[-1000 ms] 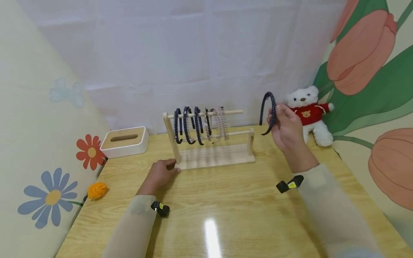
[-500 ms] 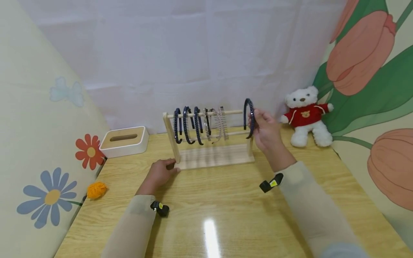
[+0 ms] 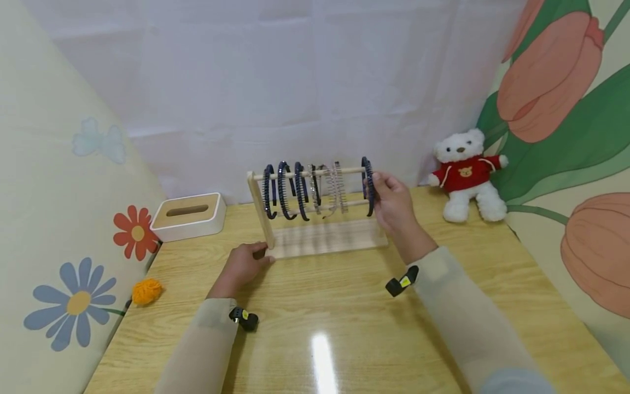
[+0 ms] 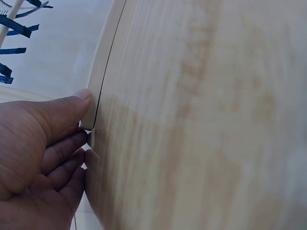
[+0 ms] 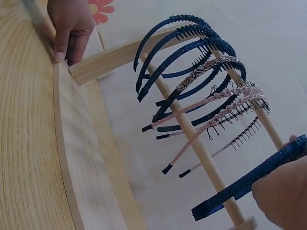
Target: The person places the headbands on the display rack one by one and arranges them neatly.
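A wooden headband rack [image 3: 325, 239] stands on the table, with two rods above its base. My right hand [image 3: 394, 210] pinches a dark blue headband [image 3: 369, 189] from its outer side; the band arches over the free right end of the upper rod. In the right wrist view one end of this blue headband [image 5: 225, 196] crosses in front of the lower rod. My left hand [image 3: 242, 265] holds the front left corner of the base, thumb [image 4: 79, 103] against the edge. Three dark blue headbands [image 3: 283, 191], a silver glittery one [image 3: 313, 189] and pink ones [image 3: 338, 189] hang left of it.
A white tissue box [image 3: 206, 223] with a wooden lid stands back left. An orange yarn ball [image 3: 146, 291] lies at the table's left edge. At the back right sits a white teddy bear [image 3: 465, 178] in red. A white cloth [image 3: 315, 82] hangs behind.
My right hand has carried the dark blue headband leftward and slightly down, from near the teddy bear onto the upper rod's right end. The left hand has stayed at the base corner.
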